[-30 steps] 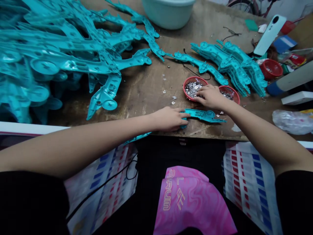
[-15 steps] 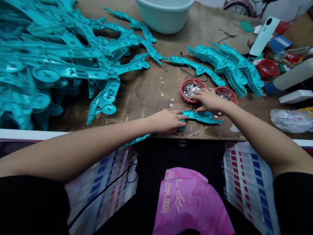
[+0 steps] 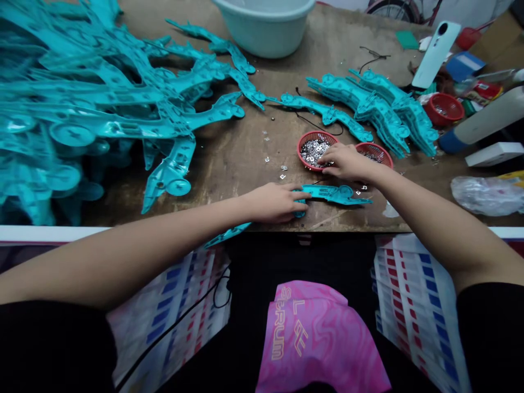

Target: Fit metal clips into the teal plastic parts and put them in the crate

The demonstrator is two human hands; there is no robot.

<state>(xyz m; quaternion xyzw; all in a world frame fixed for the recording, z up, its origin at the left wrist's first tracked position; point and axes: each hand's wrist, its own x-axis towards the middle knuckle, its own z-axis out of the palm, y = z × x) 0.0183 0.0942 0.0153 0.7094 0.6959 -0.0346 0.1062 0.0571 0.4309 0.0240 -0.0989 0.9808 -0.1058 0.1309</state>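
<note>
My left hand (image 3: 278,203) lies over a long teal plastic part (image 3: 327,192) at the table's front edge, its fingers closed on the middle. One end of the part sticks out to the right; another piece of teal (image 3: 227,234) shows below my left wrist. At the front right rim of a red basket (image 3: 303,155), my right hand (image 3: 347,162) has its fingers bent and drawn together over small silver metal pieces (image 3: 315,148). Whatever is between those fingertips is hidden. Behind that hand stands a second red basket (image 3: 374,151), partly covered, with small metal pieces in it.
A big heap of teal parts (image 3: 123,103) covers the left side. Stacked teal parts (image 3: 368,106) lie at the back right. A pale basin (image 3: 266,27) stands at the back; a phone (image 3: 436,54), bottle (image 3: 483,117) and plastic bag (image 3: 487,195) sit at right. Loose metal pieces (image 3: 283,168) dot the table.
My right hand's fingers have drawn closer together at the basket. My left hand stays on the teal part. The whole view has shifted slightly.
</note>
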